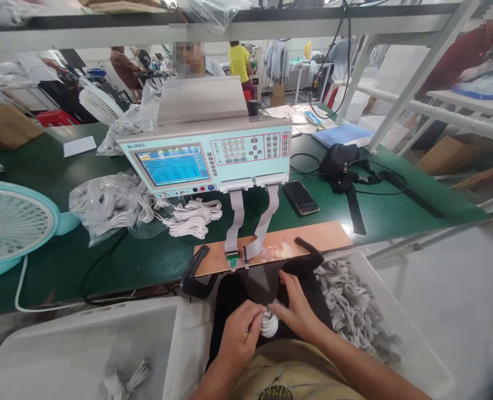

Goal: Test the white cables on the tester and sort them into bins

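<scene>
White cable coil (269, 325) sits low in the middle, above the wearer's lap, in front of a tan patterned shirt (300, 369). Its long axis runs roughly away from the body: the rounded loops face the shirt, the gathered end faces the workbench. How steeply it tilts is hard to tell.

At that gathered end, the left hand (242, 330) pinches with thumb and forefinger, the other fingers curled. The right hand (300, 312) is open beside it, fingers stretched forward and thumb apart from them, reaching toward the coil; whether the thumb touches it cannot be told.

To the left, a white bin (175, 339) holds a small cable bundle (136, 375); to the right, another white bin (427, 355) holds a heap of pale cables (350, 303).

Just beyond the knees, a wooden board (325, 233) lies along the edge of the green workbench (159, 269). Two grey ribbon cables (237, 216) run down onto it from a benchtop tester (250, 164) with a lit blue screen (174, 166). More coiled white cables (196, 216) lie left of the ribbons, a black phone (300, 198) right of them.

Farther back, a person in a yellow top (239, 64) faces away.
</scene>
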`<state>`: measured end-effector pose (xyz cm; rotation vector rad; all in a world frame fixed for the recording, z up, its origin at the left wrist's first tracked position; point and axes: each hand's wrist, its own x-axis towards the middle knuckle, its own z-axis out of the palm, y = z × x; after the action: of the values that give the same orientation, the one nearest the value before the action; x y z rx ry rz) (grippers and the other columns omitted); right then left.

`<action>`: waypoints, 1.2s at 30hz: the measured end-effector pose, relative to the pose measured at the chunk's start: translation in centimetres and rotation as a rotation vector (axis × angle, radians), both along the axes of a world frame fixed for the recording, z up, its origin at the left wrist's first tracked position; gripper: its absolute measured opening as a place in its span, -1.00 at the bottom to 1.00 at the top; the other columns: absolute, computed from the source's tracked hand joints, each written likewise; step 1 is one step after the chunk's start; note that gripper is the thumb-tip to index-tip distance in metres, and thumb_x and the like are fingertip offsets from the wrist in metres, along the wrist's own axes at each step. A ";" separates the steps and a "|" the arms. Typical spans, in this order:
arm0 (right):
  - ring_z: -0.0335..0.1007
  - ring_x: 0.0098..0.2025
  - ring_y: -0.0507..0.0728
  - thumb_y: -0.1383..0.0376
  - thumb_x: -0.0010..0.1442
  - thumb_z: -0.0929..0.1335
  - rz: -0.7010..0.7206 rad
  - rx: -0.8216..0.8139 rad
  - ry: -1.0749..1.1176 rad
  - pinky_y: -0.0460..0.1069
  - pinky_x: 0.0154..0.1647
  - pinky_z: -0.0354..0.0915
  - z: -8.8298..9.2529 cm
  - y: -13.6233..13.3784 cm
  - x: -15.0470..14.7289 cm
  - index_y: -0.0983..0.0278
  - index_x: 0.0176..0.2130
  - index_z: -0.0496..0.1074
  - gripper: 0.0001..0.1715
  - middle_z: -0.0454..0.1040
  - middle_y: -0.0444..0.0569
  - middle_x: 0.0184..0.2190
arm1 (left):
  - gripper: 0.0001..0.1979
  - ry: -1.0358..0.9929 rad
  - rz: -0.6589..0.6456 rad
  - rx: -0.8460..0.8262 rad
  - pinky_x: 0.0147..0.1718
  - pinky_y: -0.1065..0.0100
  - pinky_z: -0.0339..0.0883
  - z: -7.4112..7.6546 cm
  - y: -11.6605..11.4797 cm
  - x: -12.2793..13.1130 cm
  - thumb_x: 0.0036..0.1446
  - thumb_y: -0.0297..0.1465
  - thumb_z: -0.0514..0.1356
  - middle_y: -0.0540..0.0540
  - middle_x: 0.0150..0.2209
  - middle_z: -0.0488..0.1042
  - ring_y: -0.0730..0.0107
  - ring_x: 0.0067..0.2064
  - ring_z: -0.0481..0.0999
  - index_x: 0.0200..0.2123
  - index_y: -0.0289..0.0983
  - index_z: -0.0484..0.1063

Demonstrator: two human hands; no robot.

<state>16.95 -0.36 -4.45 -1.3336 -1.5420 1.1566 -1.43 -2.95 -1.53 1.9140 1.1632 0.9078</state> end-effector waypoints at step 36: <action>0.09 -0.63 -0.05 0.02 -0.17 0.47 -0.063 -0.497 0.564 -0.11 -0.59 0.00 3.2 5.6 -7.6 0.35 -0.56 0.36 -0.54 0.34 -0.15 -0.68 | -0.67 -0.291 0.342 -0.440 -0.49 0.50 0.15 -0.3 6.2 -3.9 0.09 -0.20 0.11 0.02 -0.59 0.31 0.48 -0.50 0.27 -0.59 -0.29 0.38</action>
<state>9.30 5.24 -1.24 -1.1943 -0.8295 1.7648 -5.29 3.25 -1.80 1.2118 1.3963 0.9716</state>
